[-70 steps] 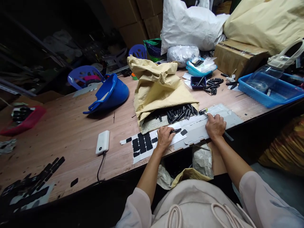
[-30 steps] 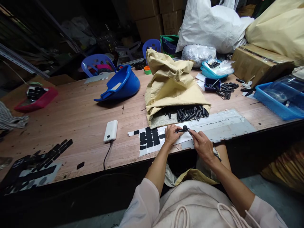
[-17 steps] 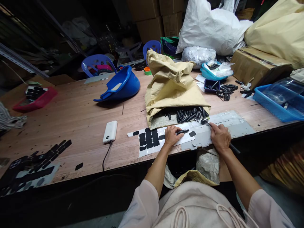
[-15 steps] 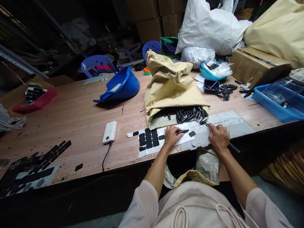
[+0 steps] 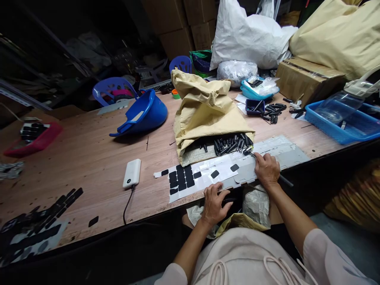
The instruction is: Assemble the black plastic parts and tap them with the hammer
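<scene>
My left hand (image 5: 214,204) is at the table's front edge with its fingers spread apart. A dark slim piece shows faintly beside its thumb; I cannot make out whether it touches the hand. Below is an open yellowish bag (image 5: 244,222) at my lap. My right hand (image 5: 267,169) grips a small hammer (image 5: 286,181), its head resting on the grey board (image 5: 280,148). Black rounded patches (image 5: 184,177) lie on a white sheet (image 5: 204,188) left of the board. Behind them, a tan sack (image 5: 212,116) lies with its mouth towards me, showing several black pen-like parts (image 5: 230,143).
A white power bank (image 5: 132,173) with a cable lies on the left. Further back sits a blue scoop-like basin (image 5: 150,113). On the right are a blue basket (image 5: 326,126), a cardboard box (image 5: 308,81) and loose black parts (image 5: 273,113). A red tray (image 5: 44,138) is far left.
My left hand has left the white sheet, where it held a black pen-like part, and moved down to the table edge, opening. The right hand keeps the hammer. The view has shifted slightly.
</scene>
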Demonstrator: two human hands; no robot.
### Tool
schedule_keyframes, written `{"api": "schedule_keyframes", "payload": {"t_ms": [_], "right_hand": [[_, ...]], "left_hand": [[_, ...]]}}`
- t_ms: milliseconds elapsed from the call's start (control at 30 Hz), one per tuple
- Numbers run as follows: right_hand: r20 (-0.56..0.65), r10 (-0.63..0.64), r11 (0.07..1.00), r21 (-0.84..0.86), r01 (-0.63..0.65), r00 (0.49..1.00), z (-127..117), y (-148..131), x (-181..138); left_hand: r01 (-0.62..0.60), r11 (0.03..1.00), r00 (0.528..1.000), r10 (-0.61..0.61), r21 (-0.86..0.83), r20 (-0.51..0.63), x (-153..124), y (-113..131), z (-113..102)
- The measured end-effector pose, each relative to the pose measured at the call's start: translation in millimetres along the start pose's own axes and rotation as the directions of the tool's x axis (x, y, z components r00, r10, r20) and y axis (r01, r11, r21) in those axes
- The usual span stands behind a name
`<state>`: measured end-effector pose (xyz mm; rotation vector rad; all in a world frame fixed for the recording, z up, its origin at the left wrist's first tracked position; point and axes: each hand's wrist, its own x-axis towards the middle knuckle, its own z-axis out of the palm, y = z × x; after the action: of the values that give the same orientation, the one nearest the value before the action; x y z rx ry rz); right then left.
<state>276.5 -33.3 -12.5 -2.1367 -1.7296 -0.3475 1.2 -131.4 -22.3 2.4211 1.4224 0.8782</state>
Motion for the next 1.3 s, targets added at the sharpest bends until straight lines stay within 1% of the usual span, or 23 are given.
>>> {"api": "schedule_keyframes", "payload": {"t_ms": [33,100,133,200,267,333,400,467,533,600,667,767,833,900,1000,1067,1167,1233,1300], "right_hand": [[0.001,0.002,1.0,0.003,-0.002,1.0,0,0,0],[-0.001,0.007,1.0,0.009,-0.007,1.0,1,-1,0],[-0.003,0.008,1.0,0.012,-0.008,1.0,1,-1,0],[-0.01,0.01,1.0,0.015,-0.01,1.0,2,-1,0],[-0.017,0.007,1.0,0.012,-0.007,1.0,2,-1,0],[-0.019,0.004,1.0,0.001,-0.004,1.0,2,-1,-1],[-0.015,0.005,1.0,-0.009,-0.005,1.0,1,-2,-1],[-0.006,0.01,1.0,-0.012,-0.01,1.0,0,-3,-1],[0.004,0.014,1.0,-0.011,-0.014,1.0,-1,-3,-1],[0.01,0.019,1.0,-0.012,-0.018,1.0,-2,-4,-1],[0.008,0.02,1.0,-0.014,-0.02,1.0,-1,-4,-1],[-0.001,0.016,1.0,-0.016,-0.016,1.0,0,-3,-1],[-0.002,0.012,1.0,-0.017,-0.012,1.0,0,-3,-1],[-0.001,0.011,1.0,-0.017,-0.011,1.0,1,-3,-1],[-0.006,0.015,1.0,-0.011,-0.015,1.0,1,-1,0],[-0.008,0.022,1.0,0.008,-0.022,1.0,1,1,1],[-0.017,0.034,0.996,0.078,-0.033,0.999,-4,1,2],[-0.035,0.03,0.985,0.169,-0.024,0.999,-11,-6,-3],[-0.035,0.005,0.952,0.305,0.005,0.999,-19,-19,-11]], "left_hand": [[0.015,1.0,1.0,-0.015,0.005,-0.02,7,0,-1],[0.064,0.998,0.995,-0.062,0.016,-0.079,34,-3,-4],[0.101,0.995,0.989,-0.097,0.026,-0.113,52,-5,-6],[0.195,0.979,0.973,-0.185,0.061,-0.138,93,-11,-8],[0.275,0.956,0.958,-0.263,0.099,-0.117,133,-17,-7],[0.312,0.94,0.95,-0.304,0.14,-0.076,164,-23,-3],[0.309,0.933,0.951,-0.308,0.187,-0.033,185,-27,4],[0.29,0.93,0.955,-0.296,0.227,-0.008,195,-29,10],[0.274,0.93,0.96,-0.281,0.244,-0.006,198,-30,14],[0.26,0.937,0.965,-0.263,0.235,-0.019,194,-30,13],[0.255,0.945,0.967,-0.248,0.206,-0.058,184,-30,7],[0.25,0.958,0.965,-0.235,0.141,-0.114,159,-32,-5],[0.231,0.968,0.971,-0.223,0.096,-0.083,139,-34,-11],[0.227,0.973,0.974,-0.227,0.053,-0.007,121,-37,-13],[0.305,0.952,0.95,-0.303,-0.012,0.076,106,-41,-8],[0.364,0.93,0.928,-0.358,-0.052,0.103,105,-43,-5],[0.414,0.904,0.907,-0.399,-0.104,0.136,109,-44,-4],[0.436,0.89,0.897,-0.417,-0.133,0.149,112,-44,-5],[0.453,0.879,0.889,-0.432,-0.148,0.155,112,-43,-6]]}}
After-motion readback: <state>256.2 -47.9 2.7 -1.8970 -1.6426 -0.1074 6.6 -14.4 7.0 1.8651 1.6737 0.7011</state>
